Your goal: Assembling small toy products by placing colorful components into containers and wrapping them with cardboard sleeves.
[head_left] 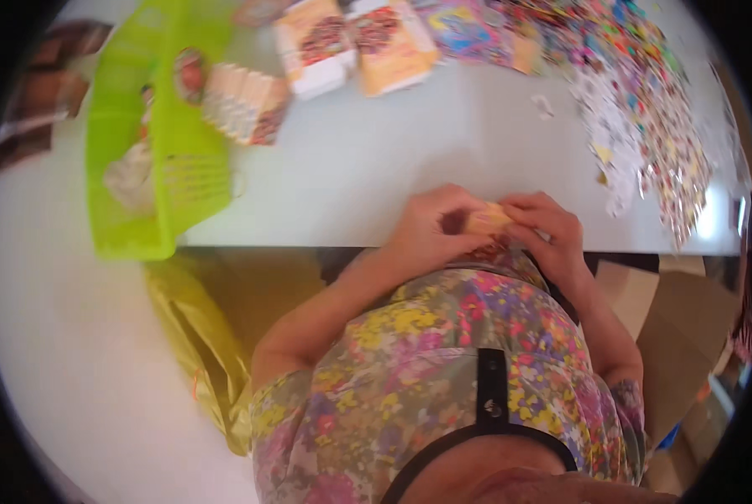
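Pale table (376, 160), both hands' grip (431, 231) (548, 231) on a blurred, half-hidden orange packet (487, 220)

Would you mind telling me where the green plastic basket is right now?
In the head view, the green plastic basket sits on the white table at the person's far left, beside a stack of small packets.

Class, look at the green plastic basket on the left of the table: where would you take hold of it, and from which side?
Grip the green basket by its near end wall, coming from the table's front edge. That end juts past the edge, so its rim is free to grasp, and nothing crowds it. Packets lie against its right side, so that side is less free.
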### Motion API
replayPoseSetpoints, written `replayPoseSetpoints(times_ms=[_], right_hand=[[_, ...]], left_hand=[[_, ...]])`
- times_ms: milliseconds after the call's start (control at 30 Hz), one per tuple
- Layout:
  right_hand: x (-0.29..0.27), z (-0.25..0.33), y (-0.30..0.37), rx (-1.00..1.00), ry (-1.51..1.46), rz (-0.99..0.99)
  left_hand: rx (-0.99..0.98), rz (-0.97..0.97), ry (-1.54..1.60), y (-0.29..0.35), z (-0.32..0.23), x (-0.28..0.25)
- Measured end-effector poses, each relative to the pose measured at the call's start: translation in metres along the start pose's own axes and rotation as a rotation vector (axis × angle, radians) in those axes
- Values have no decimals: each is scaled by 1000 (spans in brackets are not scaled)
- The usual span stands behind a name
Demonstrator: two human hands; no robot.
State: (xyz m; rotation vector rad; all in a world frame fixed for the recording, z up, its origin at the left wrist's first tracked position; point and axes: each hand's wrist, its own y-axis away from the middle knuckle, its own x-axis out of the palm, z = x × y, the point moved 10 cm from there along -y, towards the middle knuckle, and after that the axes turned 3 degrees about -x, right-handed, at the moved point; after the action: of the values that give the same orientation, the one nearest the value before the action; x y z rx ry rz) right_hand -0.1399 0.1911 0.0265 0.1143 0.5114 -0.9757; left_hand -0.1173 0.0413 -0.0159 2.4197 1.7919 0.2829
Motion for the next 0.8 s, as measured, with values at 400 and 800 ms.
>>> replayPoseSetpoints(times_ms=[400, 800], right_hand=[[5, 3, -66, 73, -220, -80], [34, 38, -182, -284, 74, -90]], left_hand=[[394, -997, -667, 73, -111, -190], [331, -1014, -778, 72, -102, -236]])
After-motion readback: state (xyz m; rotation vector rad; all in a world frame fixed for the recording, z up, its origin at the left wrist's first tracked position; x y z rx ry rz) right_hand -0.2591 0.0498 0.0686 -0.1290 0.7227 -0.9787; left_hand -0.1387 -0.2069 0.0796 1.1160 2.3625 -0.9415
